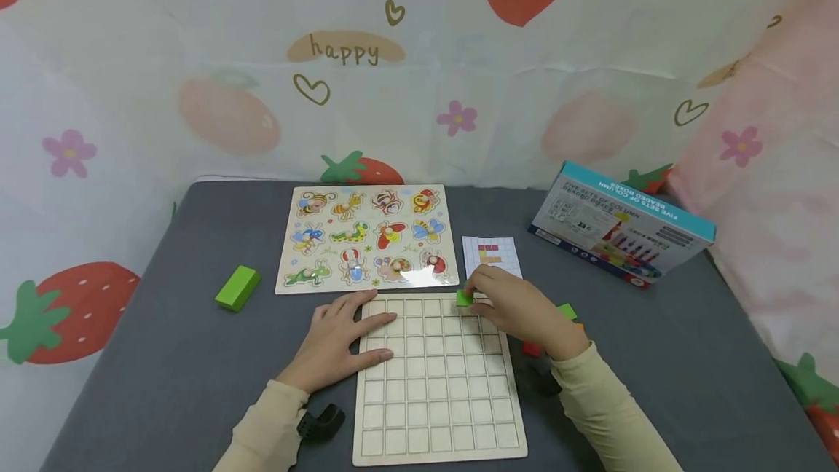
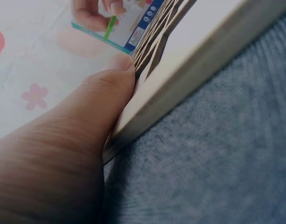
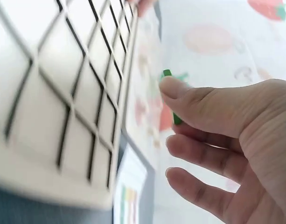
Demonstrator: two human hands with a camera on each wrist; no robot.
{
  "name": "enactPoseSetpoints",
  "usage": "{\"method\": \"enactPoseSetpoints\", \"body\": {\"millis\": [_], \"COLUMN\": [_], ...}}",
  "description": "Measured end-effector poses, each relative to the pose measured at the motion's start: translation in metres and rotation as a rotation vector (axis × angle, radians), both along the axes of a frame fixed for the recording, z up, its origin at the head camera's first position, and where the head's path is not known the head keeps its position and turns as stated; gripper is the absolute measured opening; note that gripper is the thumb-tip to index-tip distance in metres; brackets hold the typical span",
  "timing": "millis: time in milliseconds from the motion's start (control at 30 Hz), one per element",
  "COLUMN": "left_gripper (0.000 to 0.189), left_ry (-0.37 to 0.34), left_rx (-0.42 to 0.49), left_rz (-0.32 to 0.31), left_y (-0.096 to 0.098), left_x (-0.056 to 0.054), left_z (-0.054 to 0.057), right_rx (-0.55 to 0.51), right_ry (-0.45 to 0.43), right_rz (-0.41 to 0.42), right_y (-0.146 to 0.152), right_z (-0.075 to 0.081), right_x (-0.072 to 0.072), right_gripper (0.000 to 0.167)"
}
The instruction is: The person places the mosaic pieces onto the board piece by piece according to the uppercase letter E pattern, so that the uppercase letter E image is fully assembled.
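A pale wooden board (image 1: 439, 392) with a grid of square recesses lies on the table. My left hand (image 1: 337, 344) rests on its left edge with fingers spread; the left wrist view shows that thumb (image 2: 108, 86) along the rim. Thumb and fingertips of my right hand (image 1: 518, 312) pinch a small, thin green square tile (image 1: 464, 299) over the board's far edge, right of the middle. Seen from the right wrist, the tile (image 3: 177, 119) stands edge-on between thumb and finger, apart from the grid.
Behind the board lie an insect picture puzzle (image 1: 367, 239) and a printed card (image 1: 491, 262) with coloured squares. A bead box (image 1: 623, 224) stands back right. Red (image 1: 532, 349) and green pieces (image 1: 566, 311) lie by my right forearm, partly hidden. A green block (image 1: 238, 288) is at left.
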State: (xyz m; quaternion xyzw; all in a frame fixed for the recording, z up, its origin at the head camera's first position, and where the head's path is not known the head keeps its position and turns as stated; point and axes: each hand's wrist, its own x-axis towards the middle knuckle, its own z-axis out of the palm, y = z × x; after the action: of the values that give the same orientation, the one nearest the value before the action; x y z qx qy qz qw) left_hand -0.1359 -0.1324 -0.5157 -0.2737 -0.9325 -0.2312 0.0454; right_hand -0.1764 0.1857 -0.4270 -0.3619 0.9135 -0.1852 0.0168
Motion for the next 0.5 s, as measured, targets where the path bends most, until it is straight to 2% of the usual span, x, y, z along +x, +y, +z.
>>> {"method": "enactPoseSetpoints", "body": {"millis": [200,500], "left_gripper": [0.056,0.057], "left_ry": [0.010,0.014], "left_rx": [-0.011,-0.017], "left_rz": [0.001,-0.002], "left_y": [0.001,0.001], "left_x": [0.000,-0.001], "left_z": [0.001,0.000], "right_rx": [-0.006,0.064], "right_ry": [-0.011,-0.103], "right_rz": [0.079,0.071], "right_y": [-0.026,-0.052], "right_z": [-0.009,-0.023], "right_x": [0.002,0.007], "right_gripper": [0.020,0.021]}}
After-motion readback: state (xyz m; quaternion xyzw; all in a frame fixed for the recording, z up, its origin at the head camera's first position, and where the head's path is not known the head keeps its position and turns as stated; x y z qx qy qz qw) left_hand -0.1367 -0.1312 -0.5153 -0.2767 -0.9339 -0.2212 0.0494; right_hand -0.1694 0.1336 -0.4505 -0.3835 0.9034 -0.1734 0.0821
